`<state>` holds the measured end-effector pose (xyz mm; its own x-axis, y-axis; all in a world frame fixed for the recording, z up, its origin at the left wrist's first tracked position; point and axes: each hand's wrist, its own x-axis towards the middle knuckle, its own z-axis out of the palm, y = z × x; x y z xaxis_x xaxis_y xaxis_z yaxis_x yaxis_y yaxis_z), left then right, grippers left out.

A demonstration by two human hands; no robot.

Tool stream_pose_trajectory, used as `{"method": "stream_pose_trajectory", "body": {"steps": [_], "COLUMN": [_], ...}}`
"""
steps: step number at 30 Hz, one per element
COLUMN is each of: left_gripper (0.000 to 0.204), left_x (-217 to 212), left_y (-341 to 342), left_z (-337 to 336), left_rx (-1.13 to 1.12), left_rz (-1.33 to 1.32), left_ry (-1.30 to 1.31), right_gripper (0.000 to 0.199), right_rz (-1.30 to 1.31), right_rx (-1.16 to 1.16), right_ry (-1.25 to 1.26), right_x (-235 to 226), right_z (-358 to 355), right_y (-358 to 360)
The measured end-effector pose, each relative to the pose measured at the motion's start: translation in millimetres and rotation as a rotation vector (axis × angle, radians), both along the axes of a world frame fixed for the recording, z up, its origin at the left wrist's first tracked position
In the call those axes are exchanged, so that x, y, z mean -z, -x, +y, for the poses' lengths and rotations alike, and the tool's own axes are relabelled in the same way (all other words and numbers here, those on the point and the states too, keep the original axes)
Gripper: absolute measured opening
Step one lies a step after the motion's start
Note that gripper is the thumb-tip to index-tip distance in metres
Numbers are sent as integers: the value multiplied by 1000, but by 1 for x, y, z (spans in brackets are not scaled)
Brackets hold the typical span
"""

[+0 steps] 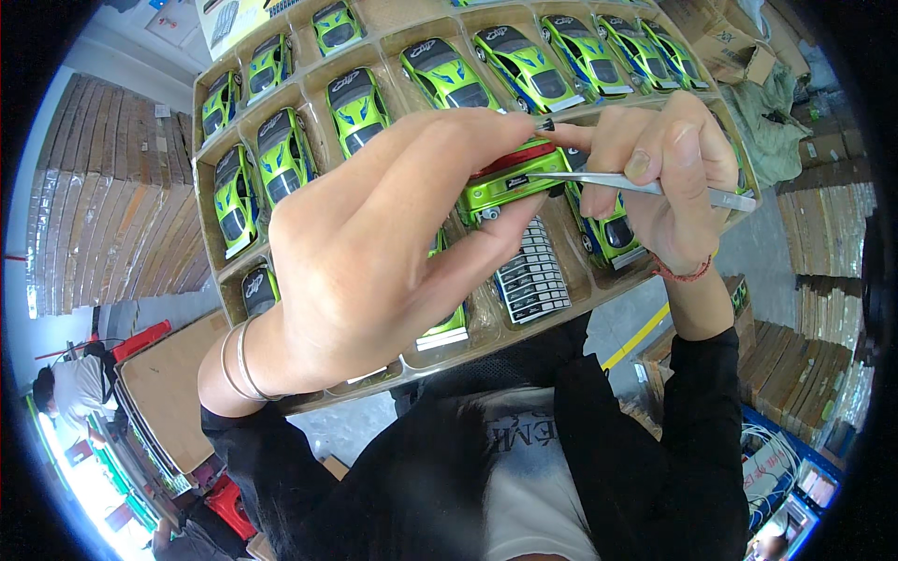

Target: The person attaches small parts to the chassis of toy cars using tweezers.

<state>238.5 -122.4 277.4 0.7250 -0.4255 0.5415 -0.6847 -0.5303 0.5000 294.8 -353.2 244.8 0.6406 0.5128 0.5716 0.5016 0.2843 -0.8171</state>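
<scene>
At the tray's [210,243] left edge, rows of green toy cars [282,154] fill their compartments; our left hand [374,252] is clamped on one green toy car [510,182] above the tray's middle; our right hand [669,159] pinches tweezers [636,187] shut at its rear; a sticker sheet [533,276] lies below, near the tray's front edge.

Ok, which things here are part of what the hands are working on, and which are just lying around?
In use:
left hand holding the green toy car
right hand with tweezers
sticker sheet
tray of green cars

Lying about:
cardboard stacks
cardboard boxes
</scene>
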Motion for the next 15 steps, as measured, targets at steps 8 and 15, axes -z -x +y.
{"method": "stream_pose_trajectory", "body": {"steps": [8, 15], "left_gripper": [44, 30], "left_x": [1, 0], "left_y": [1, 3], "left_z": [-1, -1], "left_rx": [-5, 6], "left_rz": [-3, -32], "left_ry": [8, 10], "right_gripper": [32, 33], "right_rz": [-16, -15], "right_rx": [10, 7], "right_ry": [24, 21], "right_x": [-2, -2], "right_z": [-1, -1], "right_y": [1, 2]}}
